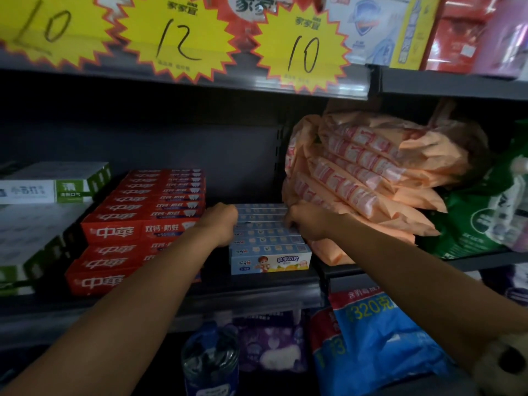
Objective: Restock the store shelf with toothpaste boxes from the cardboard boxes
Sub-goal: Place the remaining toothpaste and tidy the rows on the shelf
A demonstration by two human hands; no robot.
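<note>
Both hands grip a row of pale blue children's toothpaste boxes (268,238) on the dim shelf (257,281): left hand (221,224) and right hand (307,221) at either end, fingertips hidden behind the boxes.

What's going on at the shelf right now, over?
Left hand and right hand both gripping the row of pale blue toothpaste boxes. Orange packets crowd the right side.

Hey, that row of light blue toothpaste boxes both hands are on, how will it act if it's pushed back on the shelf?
The light blue toothpaste boxes look like stiff cartons, so they should probably slide rather than bend. They lie as separate boxes side by side, so the row may skew unless the left hand and right hand push evenly. They are likely light.
</note>
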